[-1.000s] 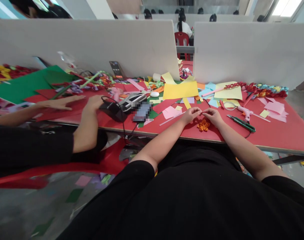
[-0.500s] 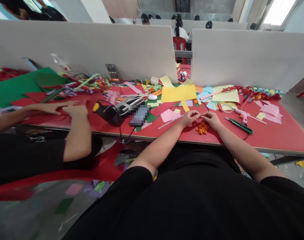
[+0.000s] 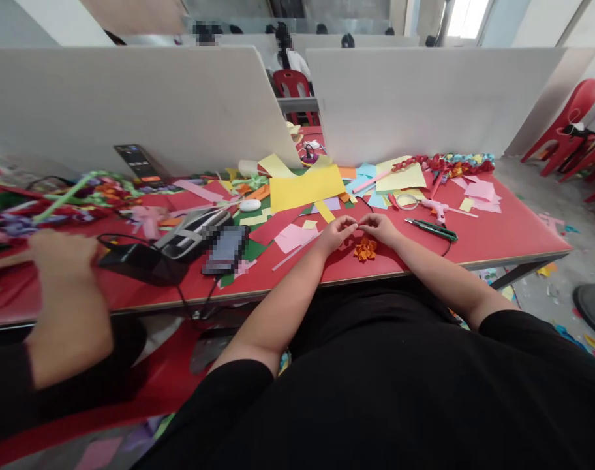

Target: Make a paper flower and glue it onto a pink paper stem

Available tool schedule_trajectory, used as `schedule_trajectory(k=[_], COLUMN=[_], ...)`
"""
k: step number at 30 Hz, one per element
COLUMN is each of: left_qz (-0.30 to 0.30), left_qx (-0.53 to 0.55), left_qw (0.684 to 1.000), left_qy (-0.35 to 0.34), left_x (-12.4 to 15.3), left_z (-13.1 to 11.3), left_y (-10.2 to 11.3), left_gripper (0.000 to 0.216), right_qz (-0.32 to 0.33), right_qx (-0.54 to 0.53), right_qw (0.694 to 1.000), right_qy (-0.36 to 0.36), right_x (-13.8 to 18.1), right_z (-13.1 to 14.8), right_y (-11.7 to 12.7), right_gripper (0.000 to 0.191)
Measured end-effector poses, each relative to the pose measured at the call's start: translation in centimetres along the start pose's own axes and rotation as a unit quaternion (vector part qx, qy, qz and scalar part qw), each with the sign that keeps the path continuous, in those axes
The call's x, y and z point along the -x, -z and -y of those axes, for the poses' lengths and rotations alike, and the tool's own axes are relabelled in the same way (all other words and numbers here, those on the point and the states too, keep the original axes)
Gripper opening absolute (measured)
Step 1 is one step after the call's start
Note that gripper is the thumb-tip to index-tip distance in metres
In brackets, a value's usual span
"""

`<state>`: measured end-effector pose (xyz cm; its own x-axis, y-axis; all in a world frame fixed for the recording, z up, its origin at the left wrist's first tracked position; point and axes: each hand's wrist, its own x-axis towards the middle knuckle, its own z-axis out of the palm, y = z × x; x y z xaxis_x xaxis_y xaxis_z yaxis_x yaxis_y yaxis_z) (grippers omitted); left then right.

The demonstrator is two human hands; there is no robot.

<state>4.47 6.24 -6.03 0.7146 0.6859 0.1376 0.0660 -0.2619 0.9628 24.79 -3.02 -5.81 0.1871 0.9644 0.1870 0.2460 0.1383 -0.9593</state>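
At the far left of the red-topped table point(image 3: 513, 238), a co-worker's blurred hand point(image 3: 60, 251) is near a black boxy object point(image 3: 138, 262) with a cable. Next come a black phone point(image 3: 225, 250), loose pink paper pieces point(image 3: 291, 237) and, farther back, a bright yellow paper sheet point(image 3: 305, 189). The left hand point(image 3: 339, 234) is narrowed, its fingertips drawn in against those of the right; whether they grip something is too small to tell. The orange folded-paper flower point(image 3: 365, 249) lies just below, between the wrists. The right hand point(image 3: 380, 228) is similarly narrowed, its grip equally unclear. Farther right lie a green-and-black utility knife point(image 3: 433, 230) and a pink glue gun point(image 3: 435, 209).
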Motion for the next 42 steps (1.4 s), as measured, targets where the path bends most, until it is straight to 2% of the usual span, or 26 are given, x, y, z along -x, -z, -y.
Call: schedule_trajectory(k=[13, 28, 42], left_qz=[0.003, -0.036, -0.016], left_qx=[0.001, -0.003, 0.0], left_qw=[1.0, 0.999, 1.0], left_qy=[0.012, 0.005, 0.009], left_x=[0.2, -0.1, -0.1], left_z=[-1.8, -1.2, -0.8], left_y=[0.0, -0.3, 0.0], left_gripper=[0.059, 0.05, 0.051], right_qz=[0.027, 0.023, 0.028], right_qx=[0.008, 0.032, 0.044], right_qw=[1.0, 0.999, 0.999], right_qy=[0.012, 0.013, 0.004], right_x=[-0.9, -0.5, -0.3], right_z=[-1.1, -0.2, -0.5], right_y=[0.6, 0.4, 0.5], right_gripper=[0.057, 0.063, 0.064])
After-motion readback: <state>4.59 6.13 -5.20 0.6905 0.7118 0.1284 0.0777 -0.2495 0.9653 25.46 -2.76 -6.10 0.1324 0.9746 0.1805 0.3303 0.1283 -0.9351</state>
